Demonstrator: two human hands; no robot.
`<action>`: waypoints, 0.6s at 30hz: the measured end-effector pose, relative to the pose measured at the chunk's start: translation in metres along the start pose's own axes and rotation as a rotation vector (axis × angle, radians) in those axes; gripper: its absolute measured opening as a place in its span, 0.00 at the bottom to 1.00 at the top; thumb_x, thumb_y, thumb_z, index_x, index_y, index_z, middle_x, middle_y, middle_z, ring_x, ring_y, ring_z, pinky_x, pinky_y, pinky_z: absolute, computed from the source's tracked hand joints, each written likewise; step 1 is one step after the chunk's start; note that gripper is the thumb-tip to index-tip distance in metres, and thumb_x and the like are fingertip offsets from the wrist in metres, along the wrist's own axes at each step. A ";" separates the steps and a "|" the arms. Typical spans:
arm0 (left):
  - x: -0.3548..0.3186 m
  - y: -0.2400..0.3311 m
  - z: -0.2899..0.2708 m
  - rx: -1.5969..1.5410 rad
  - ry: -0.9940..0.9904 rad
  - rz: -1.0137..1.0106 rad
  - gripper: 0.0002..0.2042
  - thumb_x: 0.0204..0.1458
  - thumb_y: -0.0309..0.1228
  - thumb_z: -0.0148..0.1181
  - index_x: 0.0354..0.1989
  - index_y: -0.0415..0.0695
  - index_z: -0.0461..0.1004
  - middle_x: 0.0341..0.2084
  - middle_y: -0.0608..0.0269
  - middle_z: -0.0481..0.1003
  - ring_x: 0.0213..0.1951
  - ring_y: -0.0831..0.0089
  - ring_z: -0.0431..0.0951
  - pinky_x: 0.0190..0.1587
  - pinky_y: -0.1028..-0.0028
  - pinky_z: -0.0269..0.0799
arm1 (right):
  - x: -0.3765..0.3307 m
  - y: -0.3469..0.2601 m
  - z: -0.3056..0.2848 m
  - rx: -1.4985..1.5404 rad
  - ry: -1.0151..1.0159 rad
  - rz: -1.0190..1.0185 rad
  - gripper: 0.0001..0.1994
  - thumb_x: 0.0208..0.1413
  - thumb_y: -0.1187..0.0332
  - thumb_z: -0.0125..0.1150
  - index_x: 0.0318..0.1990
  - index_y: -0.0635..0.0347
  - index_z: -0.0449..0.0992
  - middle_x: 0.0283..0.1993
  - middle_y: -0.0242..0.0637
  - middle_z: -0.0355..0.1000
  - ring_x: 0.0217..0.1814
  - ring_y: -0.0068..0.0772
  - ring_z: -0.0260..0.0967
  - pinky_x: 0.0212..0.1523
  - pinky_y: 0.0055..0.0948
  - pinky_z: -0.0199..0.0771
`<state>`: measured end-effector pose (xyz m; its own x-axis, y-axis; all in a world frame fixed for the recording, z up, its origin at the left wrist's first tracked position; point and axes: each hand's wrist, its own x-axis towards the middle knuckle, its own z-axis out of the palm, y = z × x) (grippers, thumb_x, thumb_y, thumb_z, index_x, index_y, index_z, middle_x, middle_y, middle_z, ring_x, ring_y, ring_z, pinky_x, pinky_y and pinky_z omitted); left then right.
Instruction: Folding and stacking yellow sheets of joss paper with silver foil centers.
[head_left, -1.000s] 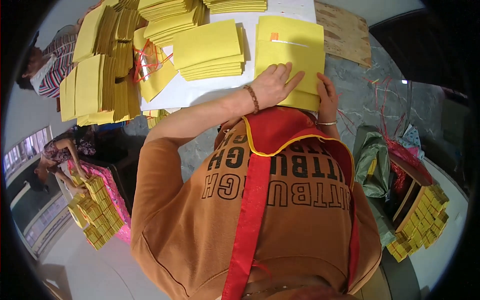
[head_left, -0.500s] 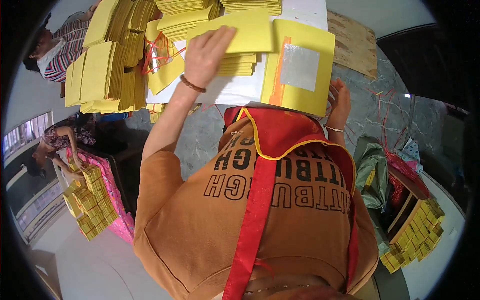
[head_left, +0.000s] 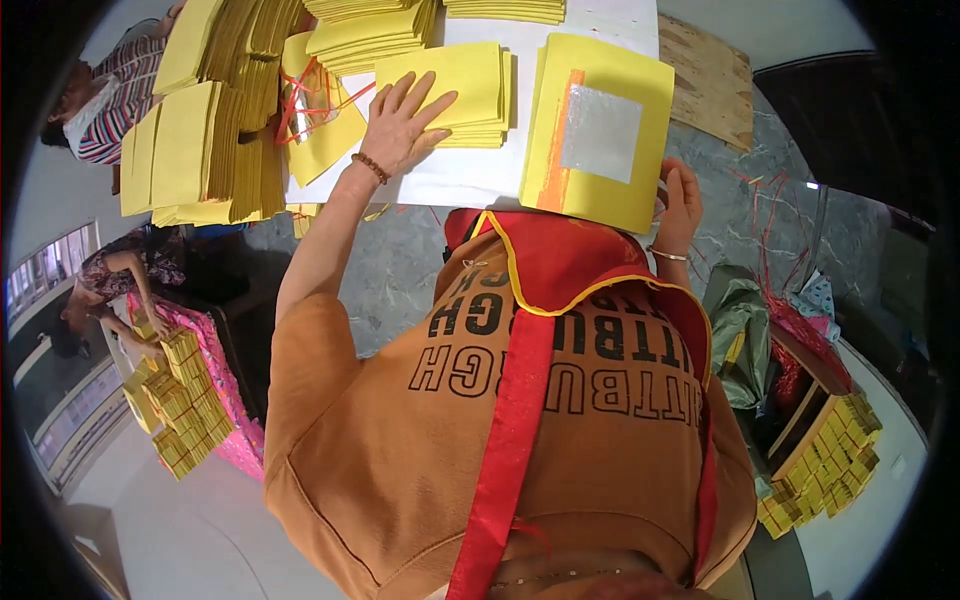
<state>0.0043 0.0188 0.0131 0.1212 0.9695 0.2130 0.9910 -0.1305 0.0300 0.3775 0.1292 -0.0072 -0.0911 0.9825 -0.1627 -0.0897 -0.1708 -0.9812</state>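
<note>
My left hand (head_left: 402, 130) lies with fingers spread on a small stack of folded yellow paper pieces (head_left: 462, 85). To its right, a pile of larger yellow paper sheets (head_left: 608, 70) sits at the table's near right corner. An orange strip (head_left: 563, 150) and a silver foil square (head_left: 601, 133) are on its top sheet. My right hand (head_left: 680, 205) is beside the right edge of that pile, its fingers loosely bent and slightly apart. No object shows in it.
Tall stacks of folded yellow paper (head_left: 185, 140) crowd the white table (head_left: 450, 185) at left, with more at the back. Red strings (head_left: 305, 95) lie over a yellow sheet. Two people work at left, one by a pink-covered table (head_left: 235, 420). A plywood board (head_left: 705, 85) lies at right.
A folded yellow piece that was held raised over the small stack now lies on it. My left hand has moved down and flattened with fingers spread. My right hand has barely moved.
</note>
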 end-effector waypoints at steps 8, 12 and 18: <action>0.002 -0.005 -0.002 0.010 -0.035 0.017 0.24 0.52 0.52 0.45 0.58 0.64 0.60 0.60 0.61 0.55 0.59 0.58 0.55 0.59 0.57 0.48 | -0.004 0.001 0.002 -0.211 -0.103 -0.270 0.11 0.52 0.71 0.56 0.44 0.60 0.73 0.50 0.36 0.63 0.50 0.28 0.63 0.46 0.24 0.65; 0.017 -0.007 -0.026 -0.088 -0.129 -0.007 0.22 0.54 0.50 0.42 0.57 0.60 0.63 0.57 0.60 0.60 0.57 0.59 0.58 0.58 0.59 0.51 | -0.008 -0.001 -0.004 -0.311 -0.143 -0.255 0.12 0.48 0.69 0.60 0.42 0.56 0.74 0.52 0.38 0.61 0.52 0.31 0.61 0.49 0.28 0.64; 0.036 0.020 -0.045 0.008 0.042 0.011 0.18 0.54 0.45 0.46 0.50 0.54 0.70 0.50 0.61 0.68 0.52 0.63 0.64 0.51 0.63 0.58 | -0.013 0.004 -0.002 -0.478 -0.179 -0.261 0.14 0.44 0.67 0.64 0.41 0.56 0.74 0.53 0.40 0.60 0.55 0.36 0.59 0.51 0.30 0.62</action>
<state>0.0257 0.0418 0.0651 0.1302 0.9583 0.2543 0.9900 -0.1397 0.0197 0.3804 0.1156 -0.0092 -0.2966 0.9524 0.0710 0.3228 0.1699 -0.9311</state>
